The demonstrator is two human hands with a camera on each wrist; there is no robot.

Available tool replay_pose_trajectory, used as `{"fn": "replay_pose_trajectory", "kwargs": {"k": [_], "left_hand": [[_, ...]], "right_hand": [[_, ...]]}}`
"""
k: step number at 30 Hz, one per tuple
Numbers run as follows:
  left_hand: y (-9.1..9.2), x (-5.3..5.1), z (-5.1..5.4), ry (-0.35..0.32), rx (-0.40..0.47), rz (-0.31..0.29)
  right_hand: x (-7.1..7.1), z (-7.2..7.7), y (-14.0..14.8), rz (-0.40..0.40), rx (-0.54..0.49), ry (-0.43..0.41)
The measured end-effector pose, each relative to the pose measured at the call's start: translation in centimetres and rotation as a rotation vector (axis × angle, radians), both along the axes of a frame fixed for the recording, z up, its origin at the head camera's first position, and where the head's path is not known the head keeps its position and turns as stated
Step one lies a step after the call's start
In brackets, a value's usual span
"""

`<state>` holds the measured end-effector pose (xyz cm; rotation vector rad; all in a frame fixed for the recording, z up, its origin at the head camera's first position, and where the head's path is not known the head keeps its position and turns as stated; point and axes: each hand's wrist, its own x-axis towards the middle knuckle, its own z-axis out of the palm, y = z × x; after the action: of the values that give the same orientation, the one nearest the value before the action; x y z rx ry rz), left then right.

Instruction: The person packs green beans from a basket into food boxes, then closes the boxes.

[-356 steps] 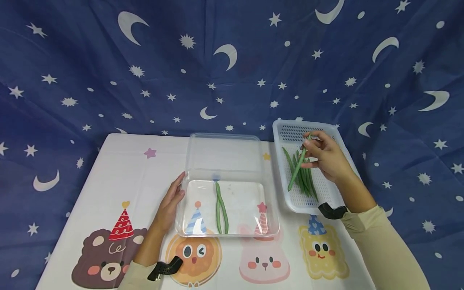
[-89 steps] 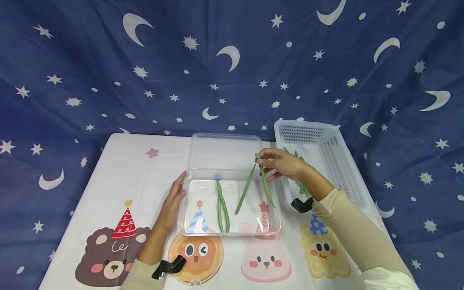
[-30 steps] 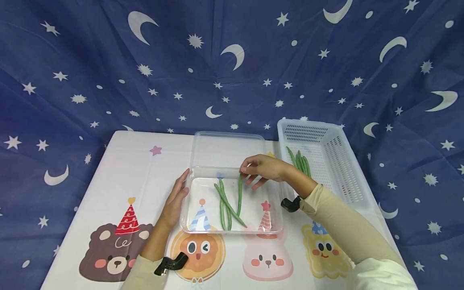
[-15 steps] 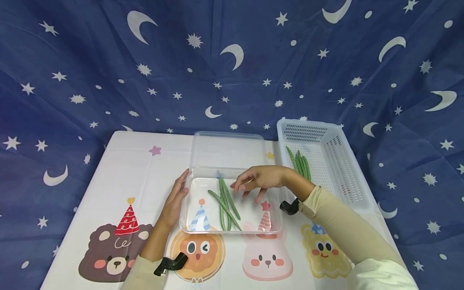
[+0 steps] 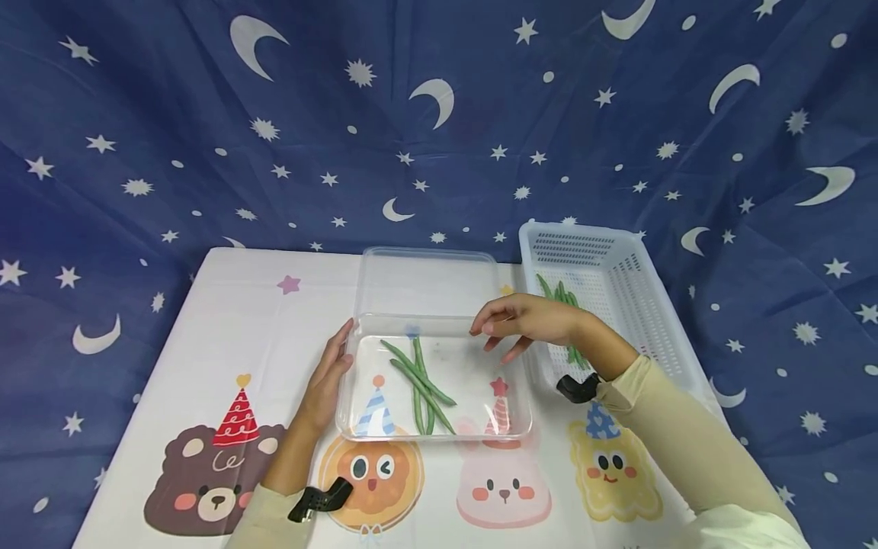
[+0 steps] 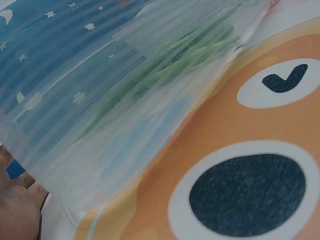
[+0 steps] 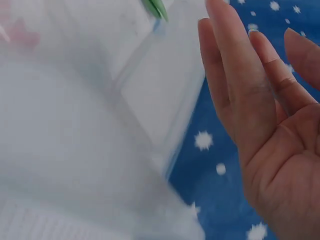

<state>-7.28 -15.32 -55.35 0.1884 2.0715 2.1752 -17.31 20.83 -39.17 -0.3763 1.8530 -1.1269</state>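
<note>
Several green beans (image 5: 421, 385) lie crossed over one another in a clear plastic box (image 5: 480, 436); through its wall they also show as green beans (image 6: 165, 67) in the left wrist view. My left hand (image 5: 327, 381) rests against the box's left wall, fingers extended along it. Over the box's right side hovers my right hand (image 5: 528, 320), fingers loosely bent and holding nothing. In the right wrist view the palm of the right hand (image 7: 270, 110) shows with fingers apart. More green beans (image 5: 565, 299) lie in a white perforated basket (image 5: 641, 305), partly hidden by my right hand and forearm.
A clear lid (image 5: 428, 278) lies flat behind the box. The white tablecloth (image 5: 295, 328) carries printed cartoon figures. A blue curtain (image 5: 274, 206) with moons and stars hangs behind the table's back edge.
My right hand brought green beans from the basket into the box, let go of the last one and drew back rightward. The beans there now cross. My left hand stayed at the box.
</note>
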Motion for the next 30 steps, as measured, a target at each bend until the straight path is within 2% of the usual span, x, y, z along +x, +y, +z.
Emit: {"fn": "replay_pose_trajectory", "kwargs": {"k": [8, 13, 18, 24, 27, 30], "left_hand": [[-0.3, 0.2, -0.2, -0.007, -0.020, 0.003], [-0.3, 0.3, -0.2, -0.007, -0.027, 0.008], [-0.4, 0.3, 0.0, -0.013, -0.041, 0.011], [-0.2, 0.2, 0.2, -0.019, -0.027, 0.001], [-0.1, 0.1, 0.2, -0.015, -0.028, -0.001], [0.0, 0.0, 0.2, -0.019, -0.037, 0.002]], "right_hand": [[-0.7, 1.9, 4.5, -0.162, -0.099, 0.043], [-1.2, 2.3, 7.3, -0.260, -0.119, 0.076], [-1.8, 1.6, 10.0, -0.355, -0.118, 0.064], [-2.4, 0.6, 13.0, -0.439, -0.058, 0.044], [-3.0, 0.0, 14.4, -0.486, -0.021, 0.012], [-3.6, -0.8, 15.7, -0.570, 0.000, -0.050]]}}
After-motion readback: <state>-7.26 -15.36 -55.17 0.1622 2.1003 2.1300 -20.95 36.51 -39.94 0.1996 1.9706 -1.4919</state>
